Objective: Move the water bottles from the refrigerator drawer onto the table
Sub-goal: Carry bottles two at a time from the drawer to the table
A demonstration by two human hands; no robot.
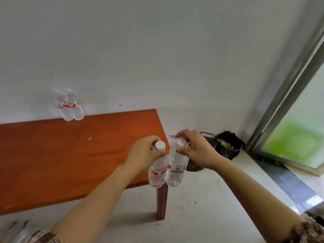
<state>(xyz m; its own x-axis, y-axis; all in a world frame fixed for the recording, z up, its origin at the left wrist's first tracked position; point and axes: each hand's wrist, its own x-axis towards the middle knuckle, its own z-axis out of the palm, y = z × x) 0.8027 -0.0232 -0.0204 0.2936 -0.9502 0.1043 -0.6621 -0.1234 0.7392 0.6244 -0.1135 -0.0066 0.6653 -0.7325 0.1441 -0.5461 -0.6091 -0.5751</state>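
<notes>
My left hand [142, 155] grips a clear water bottle [157, 172] with a white cap and red label by its neck. My right hand [196, 149] holds a second water bottle [176, 171] the same way, fingers around its cap. Both bottles hang side by side, touching, in the air over the right front corner of the orange wooden table [70, 158]. Two more water bottles [70, 106] stand together at the table's far edge against the white wall. The refrigerator drawer is out of view.
A dark bin with a black bag [226, 146] of waste sits on the floor to the right of the table, near the wall corner. A metal-framed window or door [287, 106] runs along the right. One table leg [161, 202] shows below the bottles.
</notes>
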